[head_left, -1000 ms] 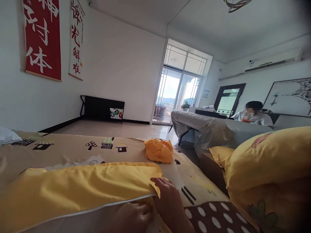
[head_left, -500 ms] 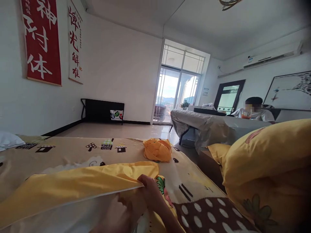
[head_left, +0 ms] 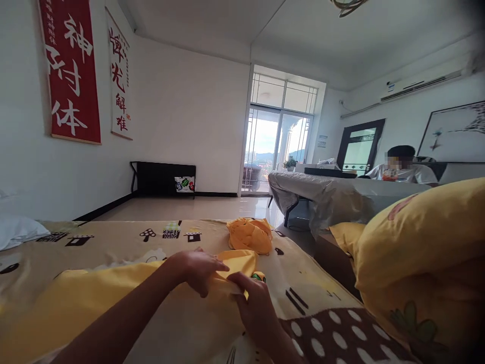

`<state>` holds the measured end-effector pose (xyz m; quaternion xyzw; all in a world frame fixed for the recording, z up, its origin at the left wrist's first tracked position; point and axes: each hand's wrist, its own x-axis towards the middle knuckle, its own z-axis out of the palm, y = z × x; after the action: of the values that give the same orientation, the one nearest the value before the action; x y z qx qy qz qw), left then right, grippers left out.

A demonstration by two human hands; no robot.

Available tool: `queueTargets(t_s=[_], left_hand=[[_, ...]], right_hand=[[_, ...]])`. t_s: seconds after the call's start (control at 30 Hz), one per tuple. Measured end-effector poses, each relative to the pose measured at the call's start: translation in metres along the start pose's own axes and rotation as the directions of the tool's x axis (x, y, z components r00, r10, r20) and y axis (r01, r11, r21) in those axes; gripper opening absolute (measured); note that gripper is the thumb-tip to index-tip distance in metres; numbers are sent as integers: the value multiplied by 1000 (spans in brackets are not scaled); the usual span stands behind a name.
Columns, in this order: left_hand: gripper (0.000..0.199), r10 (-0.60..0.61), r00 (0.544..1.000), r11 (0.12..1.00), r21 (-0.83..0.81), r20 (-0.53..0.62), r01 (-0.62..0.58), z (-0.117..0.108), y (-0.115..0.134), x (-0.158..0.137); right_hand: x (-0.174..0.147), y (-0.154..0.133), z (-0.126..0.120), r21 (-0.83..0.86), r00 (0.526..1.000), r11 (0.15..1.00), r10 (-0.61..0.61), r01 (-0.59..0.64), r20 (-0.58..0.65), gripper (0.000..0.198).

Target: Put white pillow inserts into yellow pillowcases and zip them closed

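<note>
A yellow cloth cover (head_left: pixel 113 283) with a pale inner side lies spread on the bed in front of me. My right hand (head_left: pixel 255 298) pinches its edge near the far right corner, fingers closed on the fabric. My left hand (head_left: pixel 197 270) reaches across from the left to the same edge, beside the right hand. Its index finger is stretched over the yellow fold and its thumb points down, apart from the finger. Just beyond the hands sits a crumpled orange cloth bundle (head_left: pixel 250 236).
The patterned bedspread (head_left: pixel 212 227) covers the bed. A large yellow pillow-like bundle (head_left: pixel 424 242) stands at the right, and white cloth (head_left: pixel 18 230) lies at the left. Beyond are a plastic-covered table (head_left: pixel 322 189), a seated person (head_left: pixel 401 169) and a folded black frame (head_left: pixel 159 178).
My left hand has come up from beneath the cover's raised edge to beside my right hand. The right hand still holds the edge; the raised yellow band at the left has dropped.
</note>
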<state>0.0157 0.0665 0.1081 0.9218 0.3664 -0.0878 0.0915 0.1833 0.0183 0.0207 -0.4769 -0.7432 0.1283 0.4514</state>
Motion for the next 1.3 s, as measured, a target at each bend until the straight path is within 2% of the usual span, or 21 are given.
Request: queueTargets(t_s=[0.07, 0.13, 0.23, 0.33, 0.47, 0.53, 0.6, 0.63, 0.67, 0.7, 0.73, 0.77, 0.8, 0.9, 0.97, 1.03, 1.13, 1.23, 1.3], left_hand=[[52, 42, 994, 996, -75, -98, -49, 32, -14, 16], [26, 10, 973, 989, -142, -230, -44, 68, -23, 28], [18, -120, 923, 985, -162, -366, 63, 107, -30, 37], [16, -187, 860, 977, -178, -475, 114, 115, -35, 38], [17, -184, 782, 979, -178, -595, 95, 109, -33, 33], [16, -95, 692, 995, -99, -716, 35, 110, -29, 29], [12, 39, 564, 999, 21, -825, -40, 113, -24, 24], [11, 94, 513, 995, 71, -853, -65, 114, -22, 22], [11, 127, 488, 992, 100, -864, -81, 116, -20, 20], [11, 143, 485, 989, 113, -862, -91, 116, -18, 19], [10, 143, 504, 989, 108, -852, -97, 116, -17, 18], [6, 128, 535, 991, 87, -835, -102, 116, -16, 17], [10, 99, 574, 993, 49, -813, -103, 115, -15, 17], [48, -61, 680, 991, -127, -730, -47, 112, -12, 17], [56, -167, 722, 977, -209, -671, 32, 110, -10, 18], [51, -219, 746, 969, -228, -629, 93, 110, -9, 19], [46, -202, 762, 975, -202, -615, 96, 113, -10, 20], [52, -121, 771, 984, -179, -625, 10, 118, -13, 19], [63, -59, 777, 973, -209, -626, -95, 119, -12, 16]], right_hand=[[-2, 1, 0, -146, 999, 989, -7, 13, 40, 31], [-1, 3, 5, -285, 987, 958, 80, -36, 142, 34], [3, 7, 13, -413, 937, 906, 218, -90, 272, 34], [6, 8, 16, -423, 928, 902, 227, -86, 294, 26], [4, 7, 20, -594, 950, 801, 238, -74, 202, 51], [3, 9, 23, -659, 985, 751, 142, -46, 93, 52], [1, 10, 25, -672, 1000, 740, 7, -12, -10, 36], [0, 11, 26, -666, 999, 746, -32, -1, -37, 28], [0, 12, 26, -648, 998, 762, -44, 4, -44, 21], [-1, 12, 26, -618, 999, 786, -31, 2, -37, 19], [-1, 13, 26, -583, 1000, 813, -3, -11, -23, 18], [-2, 14, 26, -547, 1000, 836, 28, -29, -10, 17], [-3, 15, 26, -515, 999, 856, 48, -45, -7, 16], [-3, 17, 31, -415, 998, 909, 19, -42, -60, 13], [-3, 18, 35, -333, 996, 943, -38, 7, -87, 12], [-1, 18, 38, -255, 995, 966, -69, 49, -67, 10], [1, 15, 38, -180, 999, 983, -25, 20, -26, 7], [0, 7, 32, -108, 1000, 994, -10, 12, 27, 6], [-3, 1, 27, -51, 997, 998, -31, 35, 73, 12]])
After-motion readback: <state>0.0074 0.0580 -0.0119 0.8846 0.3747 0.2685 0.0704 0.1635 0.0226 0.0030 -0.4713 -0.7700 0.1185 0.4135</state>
